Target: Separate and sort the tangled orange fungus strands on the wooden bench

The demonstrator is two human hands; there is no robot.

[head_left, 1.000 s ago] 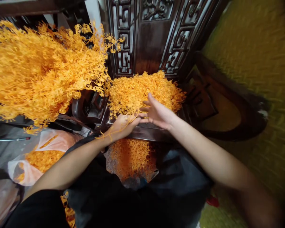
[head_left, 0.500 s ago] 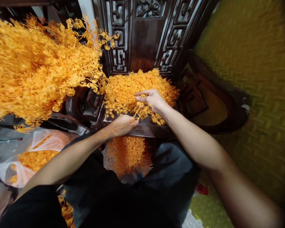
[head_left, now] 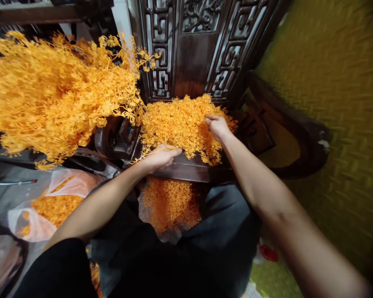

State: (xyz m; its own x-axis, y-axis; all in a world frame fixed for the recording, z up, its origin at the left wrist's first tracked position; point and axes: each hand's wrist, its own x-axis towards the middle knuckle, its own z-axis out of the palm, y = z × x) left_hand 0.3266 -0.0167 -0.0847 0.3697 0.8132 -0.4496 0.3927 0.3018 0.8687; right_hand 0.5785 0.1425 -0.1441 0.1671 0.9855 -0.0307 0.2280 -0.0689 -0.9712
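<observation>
A heap of orange branching sprigs [head_left: 177, 120], like plastic flower stems, lies on the dark wooden chair seat [head_left: 189, 171]. My left hand [head_left: 163, 157] rests at the heap's near left edge, closed around a thin orange sprig [head_left: 139, 159] whose stem runs back over the wrist. Over the right side of the heap is my right hand [head_left: 217, 127], its fingers pinched together at the sprigs. Whatever lies between those fingertips is too small to make out.
A large orange bunch [head_left: 59, 95] spreads at the left. Below it a plastic bag [head_left: 65, 182] holds more orange pieces. More orange sprigs [head_left: 170, 203] sit under the seat edge between my knees. The carved chair back [head_left: 192, 62] rises behind; a curved armrest [head_left: 311, 136] stands right.
My right hand has moved right, away from the left hand, to the heap's right side. The sprigs that spanned both hands no longer do; my left hand now lies flatter on the seat edge.
</observation>
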